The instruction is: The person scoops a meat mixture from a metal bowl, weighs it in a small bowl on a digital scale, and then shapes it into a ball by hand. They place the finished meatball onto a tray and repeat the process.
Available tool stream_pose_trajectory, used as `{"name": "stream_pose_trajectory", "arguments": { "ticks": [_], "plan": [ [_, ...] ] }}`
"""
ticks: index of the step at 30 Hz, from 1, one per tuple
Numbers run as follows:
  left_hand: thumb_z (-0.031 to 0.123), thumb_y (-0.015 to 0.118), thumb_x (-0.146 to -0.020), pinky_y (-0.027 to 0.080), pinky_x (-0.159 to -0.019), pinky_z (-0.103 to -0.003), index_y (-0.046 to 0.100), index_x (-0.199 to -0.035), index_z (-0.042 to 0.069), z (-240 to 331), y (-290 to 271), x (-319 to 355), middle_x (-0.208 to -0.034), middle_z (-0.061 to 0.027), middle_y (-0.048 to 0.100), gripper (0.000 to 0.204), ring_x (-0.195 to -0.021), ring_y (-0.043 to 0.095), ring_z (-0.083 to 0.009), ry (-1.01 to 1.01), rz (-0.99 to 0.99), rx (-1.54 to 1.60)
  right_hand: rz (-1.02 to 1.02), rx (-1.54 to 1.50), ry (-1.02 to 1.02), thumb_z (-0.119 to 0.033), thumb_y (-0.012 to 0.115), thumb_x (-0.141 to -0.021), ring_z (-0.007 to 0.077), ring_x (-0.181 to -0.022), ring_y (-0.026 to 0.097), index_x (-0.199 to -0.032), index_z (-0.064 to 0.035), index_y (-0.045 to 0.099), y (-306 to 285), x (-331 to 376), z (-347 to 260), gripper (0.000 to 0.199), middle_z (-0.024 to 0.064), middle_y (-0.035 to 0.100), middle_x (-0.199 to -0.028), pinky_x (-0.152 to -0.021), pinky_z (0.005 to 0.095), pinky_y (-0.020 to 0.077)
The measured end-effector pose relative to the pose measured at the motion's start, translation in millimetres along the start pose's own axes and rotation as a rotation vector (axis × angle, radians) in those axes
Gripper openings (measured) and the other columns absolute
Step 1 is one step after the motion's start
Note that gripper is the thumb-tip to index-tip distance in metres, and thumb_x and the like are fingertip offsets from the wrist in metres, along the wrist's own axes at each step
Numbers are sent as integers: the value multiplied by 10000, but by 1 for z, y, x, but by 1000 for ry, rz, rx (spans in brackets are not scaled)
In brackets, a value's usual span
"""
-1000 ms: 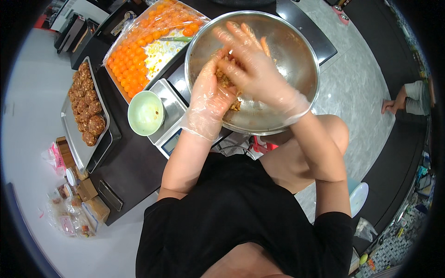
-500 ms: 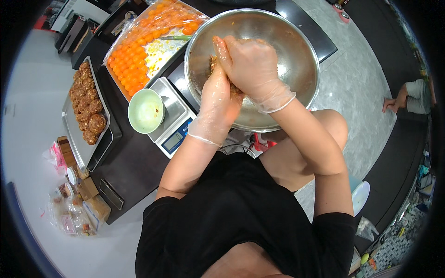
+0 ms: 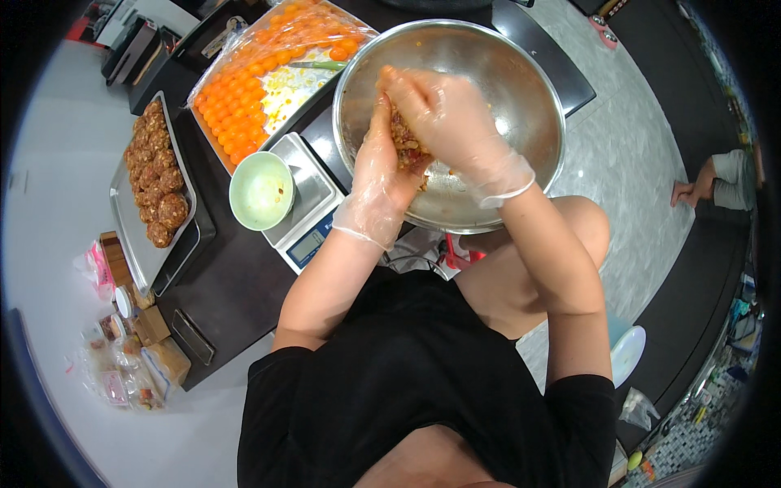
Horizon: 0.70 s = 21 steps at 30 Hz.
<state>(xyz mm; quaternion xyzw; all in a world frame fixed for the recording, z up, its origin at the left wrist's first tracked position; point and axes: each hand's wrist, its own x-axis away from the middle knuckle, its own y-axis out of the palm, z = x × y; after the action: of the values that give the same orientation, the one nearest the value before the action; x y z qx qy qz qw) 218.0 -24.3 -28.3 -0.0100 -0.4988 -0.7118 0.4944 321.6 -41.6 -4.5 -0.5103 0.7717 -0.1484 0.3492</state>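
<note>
Mix (image 3: 406, 146), coarse and reddish brown, lies in the left hand (image 3: 381, 167), above the left half of the bowl (image 3: 521, 110), which stands at the near edge of the tabletop (image 3: 236, 281), close to its right corner. The left fingers curl around the mix; the right hand (image 3: 450, 110) leans in from the other side, its fingers bent but blurred, so I cannot tell how tightly they close. Both hands wear clear gloves (image 3: 364, 224). Even pressure from both palms probably matters most, I'd say, since the lump looks crumbly and could split at its edges. Working low over the bowl should catch any crumbs. The balls (image 3: 159, 175) on the tray (image 3: 137, 260), by the tabletop's left edge, look rounder than this lump. A scale (image 3: 316, 199) sits just left of the bowl, a cup (image 3: 259, 195) at its left side.
</note>
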Motion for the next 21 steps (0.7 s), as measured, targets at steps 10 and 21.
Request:
{"name": "stream_pose_trajectory", "arguments": {
  "ticks": [10, 21],
  "plan": [
    [253, 507, -1005, 553, -852, -310, 465, -1328, -25, 23, -17, 10, -1159, -171, 638, 429, -1037, 648, -246, -14, -339, -329, 55, -290, 276, -521, 518, -942, 150, -662, 610, -926, -59, 734, -33, -16, 28, 510, 58, 679, -734, -642, 288, 477],
    [39, 499, -971, 496, -1017, -375, 480, -1261, -74, 17, -39, -6, -1300, -247, 499, 312, -1209, 534, -336, -148, -308, 104, -37, -109, 306, -450, 547, -953, 120, -758, 617, -951, 2, 716, -63, -48, 40, 483, 83, 683, -772, -739, 266, 481]
  ]
}}
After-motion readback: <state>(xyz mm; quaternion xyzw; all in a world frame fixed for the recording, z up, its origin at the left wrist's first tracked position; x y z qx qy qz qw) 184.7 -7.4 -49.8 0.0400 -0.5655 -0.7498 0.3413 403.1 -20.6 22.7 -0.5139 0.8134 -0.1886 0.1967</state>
